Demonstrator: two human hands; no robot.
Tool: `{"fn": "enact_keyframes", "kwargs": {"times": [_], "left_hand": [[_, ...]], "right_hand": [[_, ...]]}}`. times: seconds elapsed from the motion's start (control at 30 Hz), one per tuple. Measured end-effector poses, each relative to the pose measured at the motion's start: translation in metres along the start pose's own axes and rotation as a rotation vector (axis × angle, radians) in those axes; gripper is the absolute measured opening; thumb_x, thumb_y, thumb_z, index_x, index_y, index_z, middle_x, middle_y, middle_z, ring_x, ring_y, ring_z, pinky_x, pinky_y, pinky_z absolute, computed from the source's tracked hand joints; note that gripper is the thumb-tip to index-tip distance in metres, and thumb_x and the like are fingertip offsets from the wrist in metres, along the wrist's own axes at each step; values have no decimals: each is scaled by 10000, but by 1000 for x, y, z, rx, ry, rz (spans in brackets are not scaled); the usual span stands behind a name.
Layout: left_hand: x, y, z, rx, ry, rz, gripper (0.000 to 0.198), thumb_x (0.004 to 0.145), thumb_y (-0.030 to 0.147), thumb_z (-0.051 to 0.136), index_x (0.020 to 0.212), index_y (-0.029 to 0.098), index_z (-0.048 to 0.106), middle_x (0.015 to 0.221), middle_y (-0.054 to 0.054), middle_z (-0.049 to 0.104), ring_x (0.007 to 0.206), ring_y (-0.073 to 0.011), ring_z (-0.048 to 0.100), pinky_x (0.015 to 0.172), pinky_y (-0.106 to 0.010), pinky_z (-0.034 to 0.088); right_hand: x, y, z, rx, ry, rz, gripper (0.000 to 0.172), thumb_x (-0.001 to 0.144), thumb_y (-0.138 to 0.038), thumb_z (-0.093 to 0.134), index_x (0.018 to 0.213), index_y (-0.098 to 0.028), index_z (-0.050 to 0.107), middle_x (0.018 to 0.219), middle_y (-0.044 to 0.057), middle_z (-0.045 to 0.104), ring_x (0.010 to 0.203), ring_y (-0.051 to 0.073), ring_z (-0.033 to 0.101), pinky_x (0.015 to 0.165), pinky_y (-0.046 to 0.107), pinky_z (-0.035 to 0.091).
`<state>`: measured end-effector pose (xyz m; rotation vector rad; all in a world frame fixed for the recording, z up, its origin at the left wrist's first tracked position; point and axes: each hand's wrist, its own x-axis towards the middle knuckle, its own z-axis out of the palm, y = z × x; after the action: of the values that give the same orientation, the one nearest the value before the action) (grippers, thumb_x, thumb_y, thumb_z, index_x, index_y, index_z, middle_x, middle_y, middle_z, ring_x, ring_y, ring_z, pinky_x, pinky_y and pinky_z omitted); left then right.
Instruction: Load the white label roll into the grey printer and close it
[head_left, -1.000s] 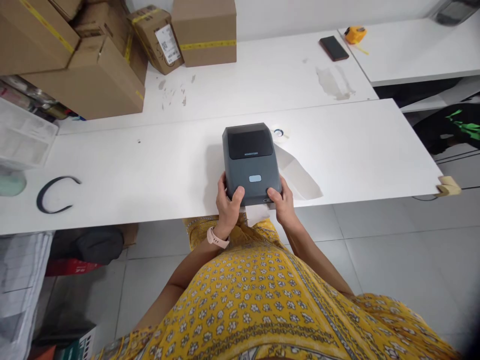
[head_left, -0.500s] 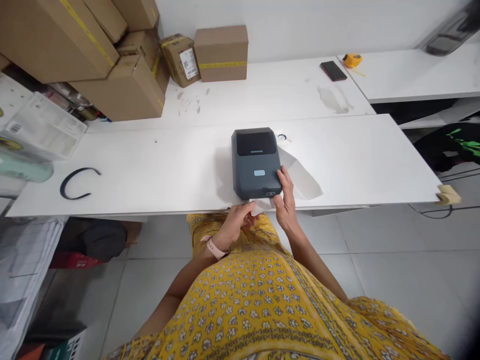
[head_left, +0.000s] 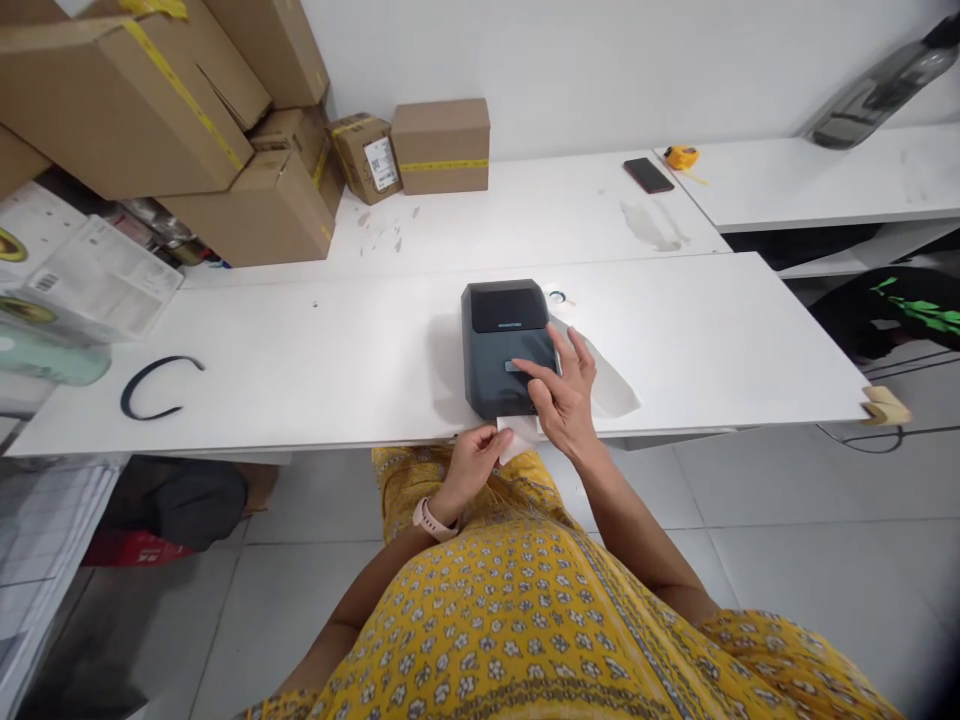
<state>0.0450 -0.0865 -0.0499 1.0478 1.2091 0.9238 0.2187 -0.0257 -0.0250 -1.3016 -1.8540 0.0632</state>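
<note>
White paper strip, just below frame centre: flimsy, I'd guess; best edge-held.
Left hand pinches it; right hand, splayed, grips nothing.

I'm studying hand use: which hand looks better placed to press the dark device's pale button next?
The right hand, I'd judge: it reaches over the dark device, index finger at the pale button. The left hand holds the white paper at the device's near edge.

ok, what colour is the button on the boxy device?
Pale blue button on a dark grey device; shows in the head view.
</note>
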Motion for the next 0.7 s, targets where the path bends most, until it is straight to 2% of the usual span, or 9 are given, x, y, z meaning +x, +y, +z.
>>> {"fn": "enact_keyframes", "kwargs": {"times": [0.13,0.23,0.27,0.33,0.4,0.47,0.57,0.63,0.7], "left_hand": [[-3,-2,-15,17,291,69,442,926,581,591,734,190,658,687,-10,642,628,-141,576,610,-269,479],[3,5,-24,87,473,267,361,988,518,547,1025,201,716,1049,-82,745,925,-196,692,831,-325,574],[7,8,-25,111,479,339,372,1002,507,543,1172,213,695,1227,-104,724,1088,-222,691,946,-361,572],[13,12,-24,138,416,443,475,1020,499,543,1423,249,579,1517,-122,586,1370,-264,585,1140,-434,498],[17,13,-20,134,320,474,557,1035,503,533,1542,281,479,1641,-115,472,1497,-284,482,1233,-476,422],[18,12,-16,106,272,463,584,1045,516,516,1582,299,441,1673,-106,435,1535,-292,442,1259,-482,397],[19,10,-14,54,292,471,582,1052,547,489,1579,302,455,1661,-97,458,1545,-283,432,1266,-456,394],[25,10,-16,47,347,493,560,1063,569,444,1543,287,500,1615,-104,511,1516,-270,467,1253,-447,406],[35,12,-21,78,408,497,548,1067,580,421,1502,267,536,1562,-120,555,1463,-264,518,1230,-457,425]], "right_hand": [[9,-5,4,-70,-33,37,374,1077,-376,424,1085,-363,798,1595,-25,550,1587,341,331,1281,686,201],[11,-4,2,-58,-65,25,343,1069,-389,463,1047,-365,804,1563,-35,589,1591,344,334,1292,706,136],[10,-2,0,-29,-83,23,333,1068,-398,469,1072,-372,801,1569,-36,582,1596,341,325,1293,704,140],[3,4,-3,81,-113,30,329,1067,-432,466,1198,-393,766,1620,-31,526,1608,334,304,1293,685,196],[-6,10,-4,223,-122,73,389,1065,-479,450,1389,-418,656,1696,-16,419,1615,324,295,1287,651,274],[-15,16,-4,341,-89,161,492,1068,-528,406,1546,-437,486,1734,3,350,1614,312,307,1287,627,315],[-20,20,-2,444,-39,281,593,1073,-581,315,1647,-434,282,1745,24,328,1615,300,316,1298,604,330],[-11,20,-1,486,-36,260,661,1059,-631,301,1675,-424,176,1770,28,264,1630,308,283,1310,600,317],[8,20,-1,480,-29,165,751,1030,-691,326,1686,-416,84,1794,27,178,1651,326,216,1328,616,264]]}}
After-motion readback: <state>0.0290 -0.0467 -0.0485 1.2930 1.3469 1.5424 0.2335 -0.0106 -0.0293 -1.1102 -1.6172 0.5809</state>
